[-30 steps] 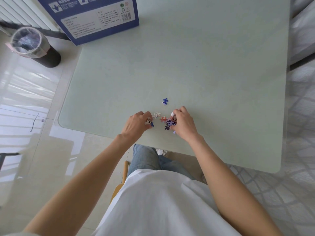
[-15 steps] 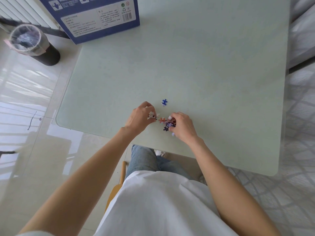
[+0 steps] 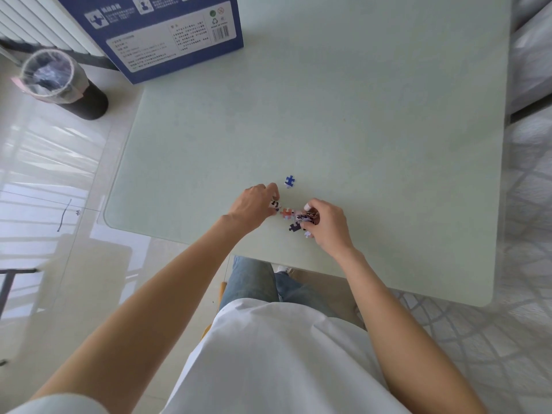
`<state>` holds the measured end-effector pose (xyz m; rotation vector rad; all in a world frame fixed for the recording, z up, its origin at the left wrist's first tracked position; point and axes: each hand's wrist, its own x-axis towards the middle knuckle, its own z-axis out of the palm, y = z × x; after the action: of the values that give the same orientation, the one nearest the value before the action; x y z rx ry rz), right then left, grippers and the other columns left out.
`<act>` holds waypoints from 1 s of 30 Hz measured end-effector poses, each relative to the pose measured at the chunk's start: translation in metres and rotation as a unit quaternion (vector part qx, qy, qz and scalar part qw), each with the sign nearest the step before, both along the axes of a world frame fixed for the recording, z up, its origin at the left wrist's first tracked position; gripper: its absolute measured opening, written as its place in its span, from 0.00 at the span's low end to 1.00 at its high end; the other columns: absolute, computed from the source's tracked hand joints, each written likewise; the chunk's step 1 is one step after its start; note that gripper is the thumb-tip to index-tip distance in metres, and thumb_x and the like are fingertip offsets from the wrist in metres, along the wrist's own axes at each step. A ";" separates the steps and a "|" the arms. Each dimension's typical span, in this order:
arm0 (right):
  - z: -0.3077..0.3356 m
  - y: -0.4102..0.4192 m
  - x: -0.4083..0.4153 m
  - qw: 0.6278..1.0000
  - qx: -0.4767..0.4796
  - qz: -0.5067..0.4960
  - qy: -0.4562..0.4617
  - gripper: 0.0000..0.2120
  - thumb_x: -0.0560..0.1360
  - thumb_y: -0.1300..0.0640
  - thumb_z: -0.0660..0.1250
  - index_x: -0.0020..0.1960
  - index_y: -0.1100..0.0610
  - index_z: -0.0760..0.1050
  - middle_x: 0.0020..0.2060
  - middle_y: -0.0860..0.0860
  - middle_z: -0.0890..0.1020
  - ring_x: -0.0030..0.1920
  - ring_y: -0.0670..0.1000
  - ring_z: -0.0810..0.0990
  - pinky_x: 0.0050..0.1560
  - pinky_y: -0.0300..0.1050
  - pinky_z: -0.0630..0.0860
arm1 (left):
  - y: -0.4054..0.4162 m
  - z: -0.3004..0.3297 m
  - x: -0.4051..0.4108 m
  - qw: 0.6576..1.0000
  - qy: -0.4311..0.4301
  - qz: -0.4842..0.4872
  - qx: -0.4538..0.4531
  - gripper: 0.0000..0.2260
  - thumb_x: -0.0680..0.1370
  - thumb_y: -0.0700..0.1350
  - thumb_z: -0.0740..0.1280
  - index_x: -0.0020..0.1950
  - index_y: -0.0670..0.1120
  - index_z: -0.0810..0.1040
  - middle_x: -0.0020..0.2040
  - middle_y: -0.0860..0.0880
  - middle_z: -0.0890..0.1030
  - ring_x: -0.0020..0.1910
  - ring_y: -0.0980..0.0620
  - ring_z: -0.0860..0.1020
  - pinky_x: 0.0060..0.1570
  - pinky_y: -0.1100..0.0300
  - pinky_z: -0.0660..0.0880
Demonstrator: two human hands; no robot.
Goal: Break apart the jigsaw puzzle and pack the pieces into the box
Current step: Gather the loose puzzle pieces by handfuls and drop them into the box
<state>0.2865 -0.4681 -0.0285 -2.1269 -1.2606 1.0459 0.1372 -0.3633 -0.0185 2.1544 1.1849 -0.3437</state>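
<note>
A few loose jigsaw pieces lie near the front edge of the pale green table (image 3: 358,115). My left hand (image 3: 254,203) pinches a white piece with black marks (image 3: 274,204). My right hand (image 3: 327,224) holds a small stack of pieces (image 3: 307,216) in curled fingers. Between the hands lies an orange piece (image 3: 286,213). A dark piece (image 3: 294,226) and a pale piece (image 3: 308,234) lie just under my right hand. One blue piece (image 3: 289,181) sits alone, a little beyond my left hand. The blue box (image 3: 167,34) stands at the table's far left corner.
A black waste bin (image 3: 59,85) with a plastic liner stands on the tiled floor left of the table. A patterned rug (image 3: 522,324) lies to the right. My legs are under the table's near edge.
My left hand has moved forward and to the right, toward the blue piece, still pinching a white piece. My right hand stays in place with its stack.
</note>
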 end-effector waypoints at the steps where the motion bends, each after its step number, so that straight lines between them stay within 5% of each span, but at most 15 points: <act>1: 0.001 0.000 0.001 1.000 -0.002 -0.006 0.005 0.09 0.69 0.68 0.71 0.46 0.61 0.75 0.40 0.53 0.79 0.31 0.56 0.81 0.36 0.55 0.79 | 0.000 0.000 0.000 1.000 0.002 -0.006 0.002 0.13 0.78 0.44 0.65 0.62 0.43 0.71 0.55 0.42 0.75 0.53 0.43 0.74 0.45 0.59 0.66; 9: 0.002 0.004 0.007 0.995 -0.006 -0.083 0.057 0.09 0.68 0.65 0.73 0.45 0.61 0.75 0.38 0.54 0.79 0.31 0.55 0.78 0.38 0.57 0.80 | -0.003 0.003 -0.006 0.999 -0.042 0.007 0.026 0.10 0.76 0.44 0.67 0.56 0.43 0.74 0.52 0.44 0.77 0.48 0.44 0.76 0.44 0.58 0.69; 14: 0.007 0.007 0.007 0.994 -0.005 -0.092 0.061 0.09 0.68 0.65 0.74 0.46 0.62 0.76 0.35 0.51 0.78 0.30 0.50 0.76 0.37 0.50 0.81 | -0.005 -0.003 -0.016 0.990 -0.096 0.106 -0.010 0.10 0.74 0.44 0.71 0.52 0.43 0.75 0.46 0.45 0.82 0.44 0.46 0.79 0.41 0.59 0.72; 19: 0.035 0.022 0.006 0.996 0.025 -0.064 0.061 0.08 0.67 0.64 0.74 0.44 0.60 0.78 0.35 0.50 0.79 0.33 0.49 0.77 0.37 0.34 0.76 | 0.000 0.026 -0.029 0.945 -0.215 0.245 -0.039 0.08 0.71 0.44 0.74 0.44 0.47 0.76 0.38 0.51 0.82 0.37 0.54 0.79 0.38 0.64 0.72; 21: 0.062 0.043 0.005 0.992 0.045 -0.056 0.099 0.07 0.67 0.66 0.74 0.43 0.59 0.77 0.35 0.52 0.79 0.31 0.48 0.77 0.36 0.35 0.78 | 0.010 0.057 -0.034 0.916 -0.283 0.282 -0.027 0.08 0.70 0.42 0.74 0.41 0.49 0.76 0.36 0.52 0.82 0.33 0.56 0.79 0.37 0.63 0.74; 25: 0.134 0.108 -0.002 0.986 0.120 0.005 0.116 0.08 0.67 0.66 0.74 0.41 0.58 0.76 0.34 0.53 0.79 0.28 0.43 0.75 0.32 0.37 0.78 | 0.050 0.132 -0.044 0.880 -0.368 0.298 0.045 0.10 0.70 0.40 0.74 0.40 0.52 0.75 0.35 0.55 0.80 0.32 0.56 0.78 0.37 0.59 0.78; 30: 0.250 0.225 -0.023 0.954 0.264 0.110 0.090 0.09 0.66 0.66 0.75 0.41 0.58 0.77 0.32 0.48 0.79 0.29 0.45 0.77 0.31 0.35 0.76 | 0.148 0.236 -0.069 0.852 -0.393 0.242 0.248 0.10 0.72 0.44 0.73 0.50 0.46 0.77 0.38 0.57 0.79 0.36 0.59 0.78 0.39 0.69 0.75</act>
<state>0.2633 -0.2431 0.2217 -1.4843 -1.5058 0.8427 0.0686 -0.2155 0.2179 1.9351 1.3084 1.0764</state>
